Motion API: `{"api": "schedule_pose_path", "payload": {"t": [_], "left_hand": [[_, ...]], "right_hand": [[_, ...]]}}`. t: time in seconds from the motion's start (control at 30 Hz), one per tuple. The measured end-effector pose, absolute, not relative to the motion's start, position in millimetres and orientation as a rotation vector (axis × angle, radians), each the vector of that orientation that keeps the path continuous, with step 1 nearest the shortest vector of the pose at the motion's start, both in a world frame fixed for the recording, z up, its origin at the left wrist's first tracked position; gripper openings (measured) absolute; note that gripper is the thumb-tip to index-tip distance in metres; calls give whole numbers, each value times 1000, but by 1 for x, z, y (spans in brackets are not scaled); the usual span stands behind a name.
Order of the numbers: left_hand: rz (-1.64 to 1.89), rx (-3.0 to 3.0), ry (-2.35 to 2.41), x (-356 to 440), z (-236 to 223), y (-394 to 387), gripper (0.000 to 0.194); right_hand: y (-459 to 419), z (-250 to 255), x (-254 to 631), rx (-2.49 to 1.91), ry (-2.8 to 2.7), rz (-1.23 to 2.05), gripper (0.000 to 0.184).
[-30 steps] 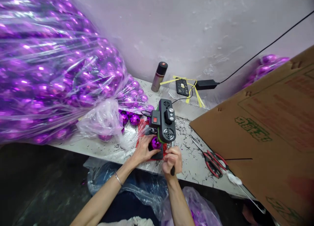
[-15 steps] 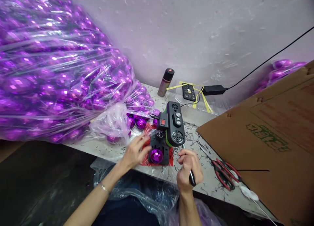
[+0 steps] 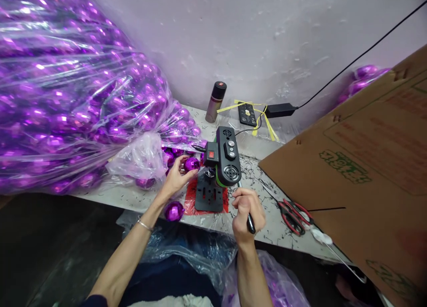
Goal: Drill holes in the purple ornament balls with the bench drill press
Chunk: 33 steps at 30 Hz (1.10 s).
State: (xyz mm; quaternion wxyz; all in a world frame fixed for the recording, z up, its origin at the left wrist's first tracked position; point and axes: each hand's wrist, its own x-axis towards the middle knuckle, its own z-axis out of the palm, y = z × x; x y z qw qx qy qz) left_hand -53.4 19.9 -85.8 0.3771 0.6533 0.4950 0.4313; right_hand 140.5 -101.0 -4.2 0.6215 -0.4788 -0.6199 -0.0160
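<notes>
A shiny purple bauble (image 3: 191, 164) is pinched between the thumb and fingers of my left hand (image 3: 175, 178), beside the machine's red switch (image 3: 211, 154). My right hand (image 3: 247, 213) is wrapped round the black-tipped lever (image 3: 251, 225) at the right of a small black bench machine (image 3: 228, 156). The machine's slotted black base plate (image 3: 209, 201) lies bare on a red sheet (image 3: 191, 200). Another purple bauble (image 3: 174, 211) sits near the table's front edge, left of the plate. Several loose baubles (image 3: 168, 157) lie behind my left hand.
A huge clear bag of purple baubles (image 3: 76, 107) fills the left side. Behind stand a spray can (image 3: 216, 101) and a phone (image 3: 247, 114). Red-handled scissors (image 3: 293, 216) lie beside a large cardboard box (image 3: 363, 173). Black scraps litter the table (image 3: 267, 236).
The bauble on the base plate has moved left to the table edge. My left hand has gone back and left and taken hold of another bauble. My right hand stays on the lever.
</notes>
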Motion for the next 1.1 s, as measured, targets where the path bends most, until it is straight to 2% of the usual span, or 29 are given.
{"api": "schedule_pose_path", "payload": {"t": [0.13, 0.27, 0.33, 0.57, 0.87, 1.1], "left_hand": [[944, 1646, 1121, -46, -93, -5, 57], [879, 1842, 1207, -32, -98, -24, 67], [880, 1901, 1245, -25, -99, -28, 69], [983, 2096, 1180, -13, -101, -28, 56], [847, 2067, 1106, -10, -103, -29, 59], [1022, 2065, 1088, 1, -127, -29, 61]], "right_hand": [[-101, -1, 140, -1102, -1436, -47, 30], [-101, 0, 141, -1102, -1466, -42, 29], [-102, -1, 142, -1101, -1478, -37, 28], [-103, -5, 146, -1102, -1485, -43, 26], [-104, -4, 146, -1115, -1505, -65, 25], [-105, -5, 145, -1152, -1494, -66, 27]]}}
